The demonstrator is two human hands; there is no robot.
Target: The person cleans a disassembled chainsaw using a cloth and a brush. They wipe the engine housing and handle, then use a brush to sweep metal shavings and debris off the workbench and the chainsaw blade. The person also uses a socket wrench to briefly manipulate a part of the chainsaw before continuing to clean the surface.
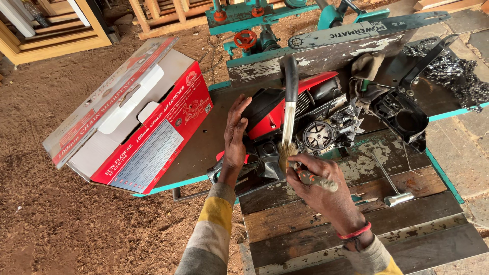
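On workbench (pixel 356 239) — open red-white box (pixel 137 117), right hand (pixel 313 178) brushing chainsaw (pixel 300 117)

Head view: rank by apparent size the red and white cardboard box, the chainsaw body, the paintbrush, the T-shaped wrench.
1. Red and white cardboard box, clearly largest.
2. Chainsaw body.
3 and 4. Paintbrush in the right hand and T-shaped wrench: look alike in length, and the hand hides part of the brush, so unranked.
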